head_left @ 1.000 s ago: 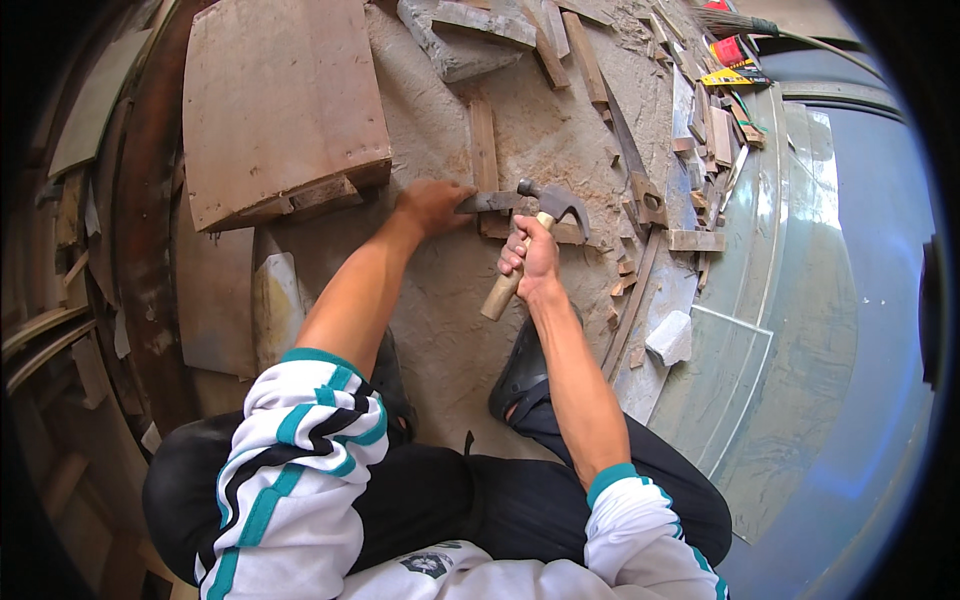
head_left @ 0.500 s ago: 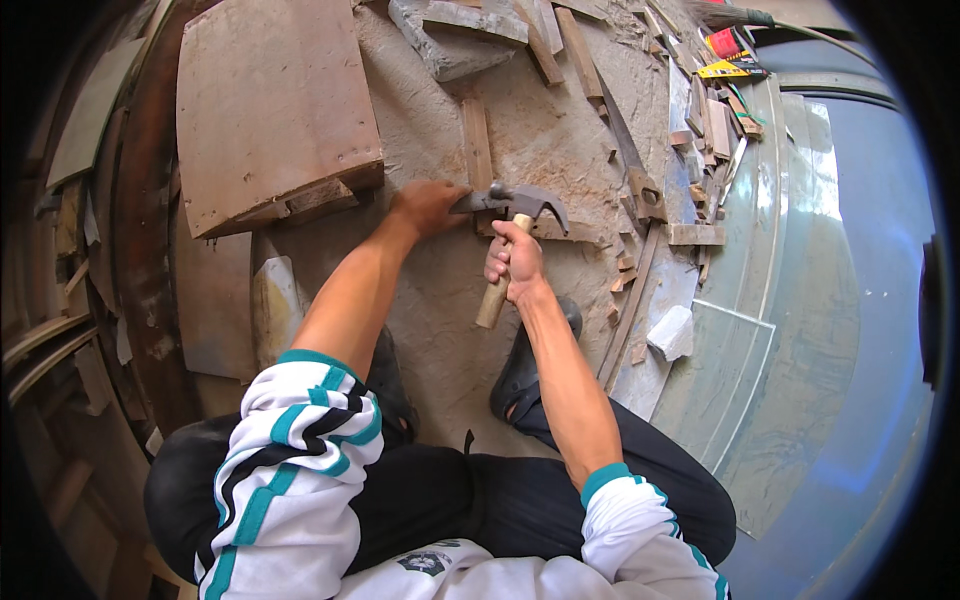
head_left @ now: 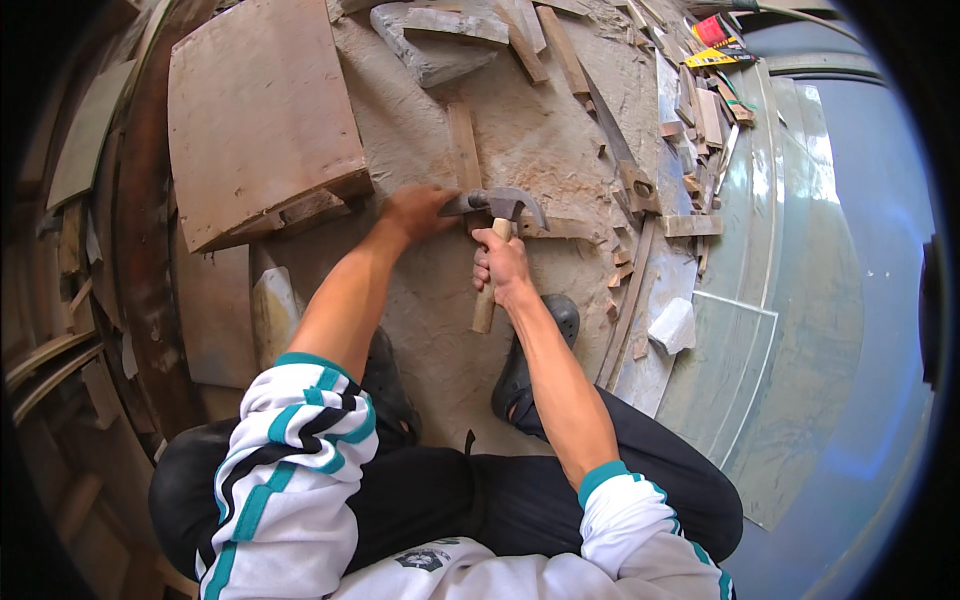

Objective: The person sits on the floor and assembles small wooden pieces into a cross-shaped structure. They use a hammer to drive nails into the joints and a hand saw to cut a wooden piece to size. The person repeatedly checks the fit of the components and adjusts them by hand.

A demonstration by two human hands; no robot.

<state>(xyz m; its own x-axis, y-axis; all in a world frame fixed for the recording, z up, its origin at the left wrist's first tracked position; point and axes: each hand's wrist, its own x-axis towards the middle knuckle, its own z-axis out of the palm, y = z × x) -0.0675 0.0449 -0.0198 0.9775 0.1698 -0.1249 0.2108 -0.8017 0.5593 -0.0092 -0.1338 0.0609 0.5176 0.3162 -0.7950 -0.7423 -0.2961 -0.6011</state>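
I judged the claw hammer (head_left: 508,203) head-heavy, stiff; right hand (head_left: 504,264) clamped its wooden handle (head_left: 484,313), best hold; left hand (head_left: 414,212) fingers, couldn't tell.

Near end of grey bar (head_left: 457,206) hidden in left hand (head_left: 412,212), around 11 o'clock; far end lost behind hammer (head_left: 507,202), can't tell if they touch. Right hand (head_left: 503,263) covers middle of handle (head_left: 484,315). Wood box (head_left: 265,120) at 10 o'clock clipped by top edge, same for broom (head_left: 735,5) at 1 o'clock. Shirt (head_left: 490,576) cut off at 6 o'clock, chest print (head_left: 425,558) too small to make out. Boards (head_left: 55,346) at 9 o'clock fade into black rim.
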